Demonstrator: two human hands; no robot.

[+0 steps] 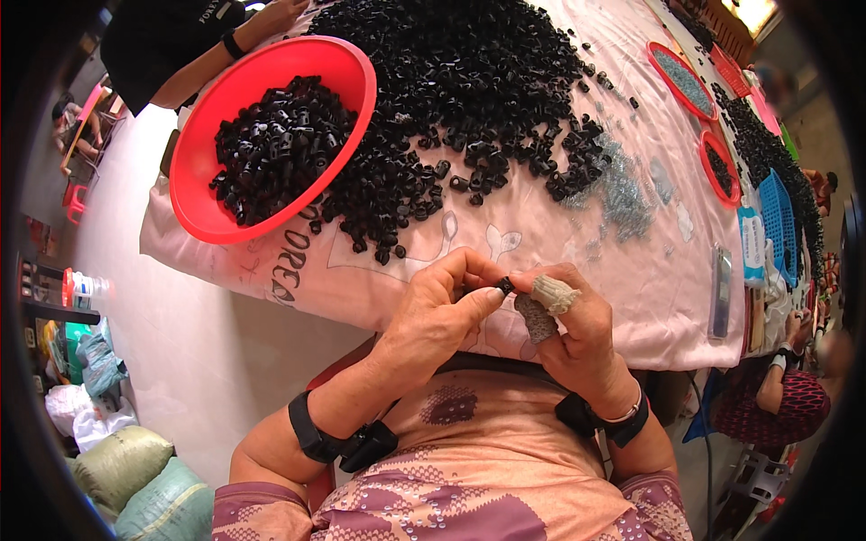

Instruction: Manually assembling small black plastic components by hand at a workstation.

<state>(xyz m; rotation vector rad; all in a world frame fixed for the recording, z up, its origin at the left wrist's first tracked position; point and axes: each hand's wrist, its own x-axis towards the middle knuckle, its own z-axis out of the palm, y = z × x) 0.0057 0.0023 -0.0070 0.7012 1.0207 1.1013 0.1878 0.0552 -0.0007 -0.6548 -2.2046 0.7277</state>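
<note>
My left hand (431, 302) pinches a small black plastic part (504, 285) between thumb and fingers, just past the table's near edge. My right hand (586, 329) meets it from the other side, its fingertips closed against the same part. Light knitted finger covers (555, 294) wrap some of the right fingers. Beyond my hands a large heap of black plastic parts (460, 81) spreads over the pink cloth (577, 270). At the left stands a red basin (361, 99) holding many more of them. Whether a smaller piece sits between my fingertips is hidden.
Small clear or silvery pieces (622, 194) lie right of the heap. Farther right are red trays (705, 149), a blue basket (778, 225) and a dark flat case (720, 293). A co-worker's arm (203, 72) reaches in at the upper left. Stuffed sacks (122, 464) lie at the lower left.
</note>
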